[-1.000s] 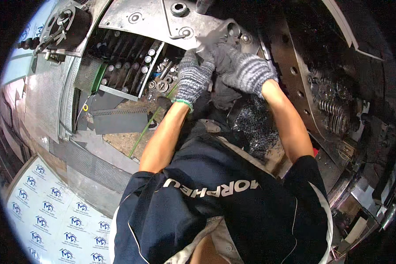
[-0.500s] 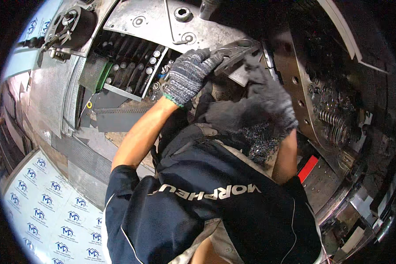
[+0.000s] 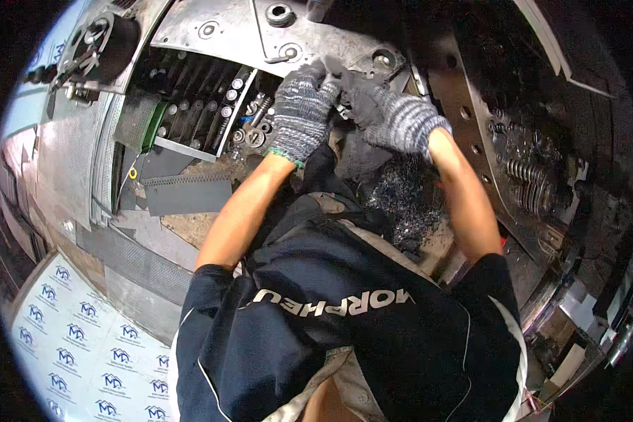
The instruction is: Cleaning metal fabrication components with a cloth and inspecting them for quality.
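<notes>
At the near edge of a worn metal machine table [image 3: 190, 28], both of my gloved hands meet. My left hand [image 3: 306, 105], in a grey knitted glove with a green cuff, has its fingers curled at the edge. From the right comes my right hand [image 3: 397, 116], its glove blackened over the fingers, which are bent in against the left fingertips. Whatever lies between them is hidden by the dark gloves. Just beyond the right hand, a dark metal part with a round hole [image 3: 382, 61] sits at the table's corner.
An open drawer [image 3: 204, 105] of cylindrical tools is at left, with loose metal parts [image 3: 254, 133] beside it. A hex key [image 3: 278, 59] and a metal ring [image 3: 279, 14] lie on the table. Metal chips [image 3: 404, 200] are heaped below my right hand; a coil spring [image 3: 524, 176] stands farther right.
My right hand has swung left and forward to meet my left hand. The left hand stays at the table edge, its fingers now more curled. The view has shifted slightly.
</notes>
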The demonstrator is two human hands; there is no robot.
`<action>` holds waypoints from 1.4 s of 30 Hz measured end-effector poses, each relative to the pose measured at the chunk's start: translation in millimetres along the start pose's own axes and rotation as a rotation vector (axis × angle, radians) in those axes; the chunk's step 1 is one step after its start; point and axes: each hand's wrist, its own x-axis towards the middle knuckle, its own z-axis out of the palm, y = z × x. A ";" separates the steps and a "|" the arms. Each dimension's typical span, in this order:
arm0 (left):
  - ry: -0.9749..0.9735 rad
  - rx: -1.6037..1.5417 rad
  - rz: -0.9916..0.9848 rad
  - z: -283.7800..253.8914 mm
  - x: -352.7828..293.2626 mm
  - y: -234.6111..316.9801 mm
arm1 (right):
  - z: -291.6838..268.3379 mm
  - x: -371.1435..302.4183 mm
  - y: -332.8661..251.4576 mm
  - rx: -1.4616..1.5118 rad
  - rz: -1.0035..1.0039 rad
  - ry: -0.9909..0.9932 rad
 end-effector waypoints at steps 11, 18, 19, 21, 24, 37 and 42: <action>0.038 0.020 -0.257 18.1 -8.2 19.6 | 29.4 40.4 7.8 -0.387 -0.018 0.182; 0.170 -0.113 -0.323 18.5 -0.8 28.0 | 50.3 38.2 72.4 0.371 -0.014 0.758; 0.227 -0.012 -0.292 11.4 2.4 30.3 | 32.7 27.2 54.8 0.506 -0.054 0.748; 0.249 0.006 -0.296 16.8 0.4 26.8 | -4.8 18.7 23.6 0.494 -0.060 0.669; 0.164 0.047 -0.289 19.8 2.1 31.5 | 11.6 63.7 38.7 -0.053 -0.288 0.599; -0.034 0.116 -0.392 19.1 1.4 30.7 | -23.7 71.5 14.5 -0.188 -0.052 0.370; 0.026 0.239 -0.304 32.7 -9.8 24.3 | 10.1 26.0 16.3 -0.011 -0.073 0.234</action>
